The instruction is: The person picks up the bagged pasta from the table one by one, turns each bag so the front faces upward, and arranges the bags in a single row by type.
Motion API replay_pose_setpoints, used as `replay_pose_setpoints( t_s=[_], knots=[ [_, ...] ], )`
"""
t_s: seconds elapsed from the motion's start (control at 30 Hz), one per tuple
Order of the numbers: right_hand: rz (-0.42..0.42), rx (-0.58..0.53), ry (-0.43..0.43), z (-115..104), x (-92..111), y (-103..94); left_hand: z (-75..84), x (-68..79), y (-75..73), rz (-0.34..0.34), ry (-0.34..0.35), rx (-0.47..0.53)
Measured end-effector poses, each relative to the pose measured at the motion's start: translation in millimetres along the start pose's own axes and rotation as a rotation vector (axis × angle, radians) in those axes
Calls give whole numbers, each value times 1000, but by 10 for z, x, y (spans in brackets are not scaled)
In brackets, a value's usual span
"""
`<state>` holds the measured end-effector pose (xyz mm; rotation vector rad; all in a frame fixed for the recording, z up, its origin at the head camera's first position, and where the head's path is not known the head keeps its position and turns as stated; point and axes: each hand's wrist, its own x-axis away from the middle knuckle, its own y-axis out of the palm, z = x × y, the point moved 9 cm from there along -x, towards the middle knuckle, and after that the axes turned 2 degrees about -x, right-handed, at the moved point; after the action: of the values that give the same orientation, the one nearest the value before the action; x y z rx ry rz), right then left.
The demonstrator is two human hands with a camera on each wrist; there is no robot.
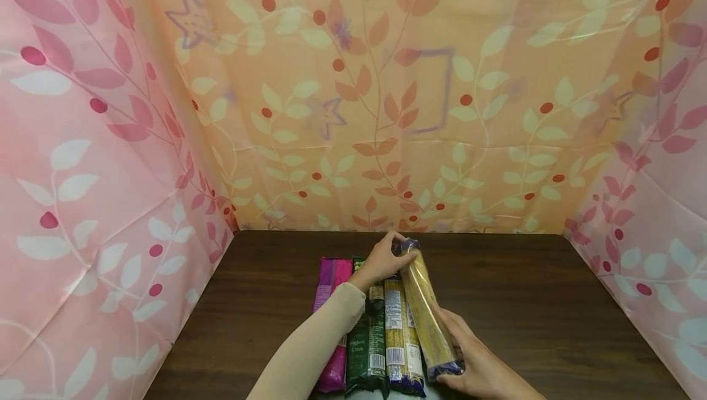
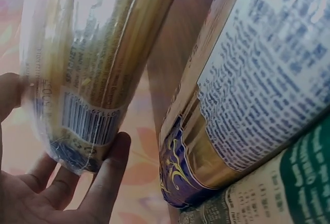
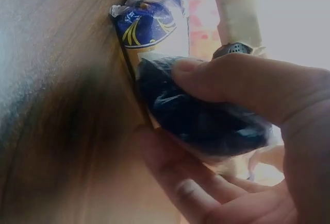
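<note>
A clear packet of spaghetti (image 1: 426, 308) with dark blue ends is held in both hands, tilted beside a row of other packets. My left hand (image 1: 383, 262) grips its far end; the left wrist view shows fingers and thumb around that end, near a barcode. At the near end my right hand (image 1: 469, 354) holds it, the thumb pressing the dark blue wrapper (image 3: 201, 110) in the right wrist view. Just left lies another spaghetti packet (image 1: 394, 320) with white labels and blue ends. Part of the row is hidden under the left forearm.
Left of these, a dark green spaghetti packet (image 1: 366, 351) and a pink and purple packet (image 1: 333, 375) lie side by side. They rest on a dark wooden table (image 1: 265, 289). Patterned curtains (image 1: 353, 111) stand behind the table and along both sides.
</note>
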<state>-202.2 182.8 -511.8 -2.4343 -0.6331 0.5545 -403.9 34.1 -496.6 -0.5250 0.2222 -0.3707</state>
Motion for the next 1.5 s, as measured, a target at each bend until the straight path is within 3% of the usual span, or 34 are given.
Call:
replay_pose_setpoints(
  t_s=[0.3,0.57,0.77,0.97,1.37,1.5],
  knots=[
    [32,-177,27,101,39,4,-45,33,-81,55,-11,87],
    [28,-312,172,227,65,-6,4,54,-131,81,17,122],
    [-2,-431,66,148,51,40,-37,61,-137,108,1,144],
    [2,-432,0,111,32,14,-37,56,-136,116,3,201],
    [34,-400,-64,64,38,-28,-34,45,-48,52,-30,179],
    [11,-469,-52,69,39,-2,-14,32,-17,5,-27,199]
  ],
)
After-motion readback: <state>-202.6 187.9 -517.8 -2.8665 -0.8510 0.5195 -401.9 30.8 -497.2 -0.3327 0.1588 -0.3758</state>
